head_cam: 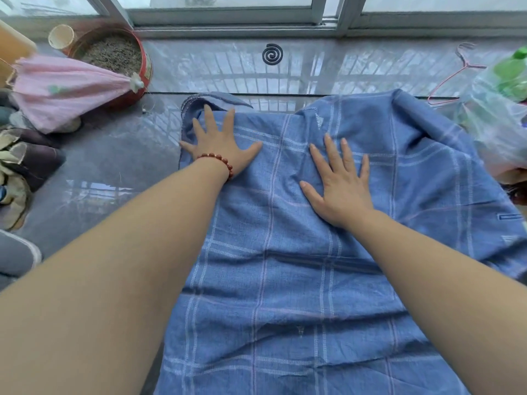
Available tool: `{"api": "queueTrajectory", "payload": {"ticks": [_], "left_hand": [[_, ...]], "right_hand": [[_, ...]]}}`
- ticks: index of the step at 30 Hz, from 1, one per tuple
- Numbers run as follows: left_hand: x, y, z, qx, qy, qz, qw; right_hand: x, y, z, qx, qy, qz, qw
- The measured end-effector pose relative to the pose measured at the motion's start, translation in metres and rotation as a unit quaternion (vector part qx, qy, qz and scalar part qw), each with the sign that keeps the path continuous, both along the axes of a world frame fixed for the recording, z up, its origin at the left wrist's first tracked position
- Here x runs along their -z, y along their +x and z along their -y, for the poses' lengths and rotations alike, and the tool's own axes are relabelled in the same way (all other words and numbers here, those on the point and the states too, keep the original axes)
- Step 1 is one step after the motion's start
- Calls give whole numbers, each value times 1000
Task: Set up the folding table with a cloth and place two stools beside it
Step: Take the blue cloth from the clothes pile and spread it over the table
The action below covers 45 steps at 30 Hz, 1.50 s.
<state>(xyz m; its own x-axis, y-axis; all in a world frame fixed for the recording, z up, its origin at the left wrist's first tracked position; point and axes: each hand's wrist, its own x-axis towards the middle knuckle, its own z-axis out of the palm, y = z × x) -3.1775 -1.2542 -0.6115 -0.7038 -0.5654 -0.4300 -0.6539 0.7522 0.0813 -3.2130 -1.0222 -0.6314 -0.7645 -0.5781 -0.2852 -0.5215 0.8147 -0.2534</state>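
Observation:
A blue checked cloth (285,266) lies spread over the folding table, which it hides entirely. My left hand (219,141), with a red bead bracelet at the wrist, presses flat on the cloth near its far left corner, fingers straight and spread. My right hand (339,181) lies flat on the cloth a little right of centre, fingers also straight. The cloth's far left corner is folded over, and its right side is bunched and hangs down. No stools are in view.
A red tin of soil (114,52) and a pink folded umbrella (65,89) sit at the left on the grey floor. A mosquito coil (272,54) lies by the window track. A pink hanger (456,78) and a plastic bag (499,109) are at the right. Shoes (25,158) crowd the left edge.

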Motion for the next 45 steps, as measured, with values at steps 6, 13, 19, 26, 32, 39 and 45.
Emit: {"api": "queueTrajectory", "payload": {"ticks": [6, 13, 19, 26, 32, 39, 45], "left_hand": [[7, 34, -12, 38, 14, -25, 999], [1, 50, 1, -192, 23, -176, 965], [-18, 58, 14, -114, -29, -205, 972], [-47, 59, 17, -107, -28, -323, 940], [-48, 53, 37, -126, -4, -293, 948], [-32, 54, 54, -9, 136, -104, 985], [-30, 52, 37, 140, 135, -4, 981]], "right_hand": [[-10, -1, 3, 13, -27, 18, 999], [-19, 4, 13, 157, -42, -42, 986], [-42, 0, 27, 164, -190, -78, 965], [-61, -3, 37, 211, -268, -84, 936], [-70, -8, 48, 175, -224, -58, 957], [-55, 11, 63, 186, -37, 50, 981], [-50, 27, 81, 228, -9, 102, 968]]}}
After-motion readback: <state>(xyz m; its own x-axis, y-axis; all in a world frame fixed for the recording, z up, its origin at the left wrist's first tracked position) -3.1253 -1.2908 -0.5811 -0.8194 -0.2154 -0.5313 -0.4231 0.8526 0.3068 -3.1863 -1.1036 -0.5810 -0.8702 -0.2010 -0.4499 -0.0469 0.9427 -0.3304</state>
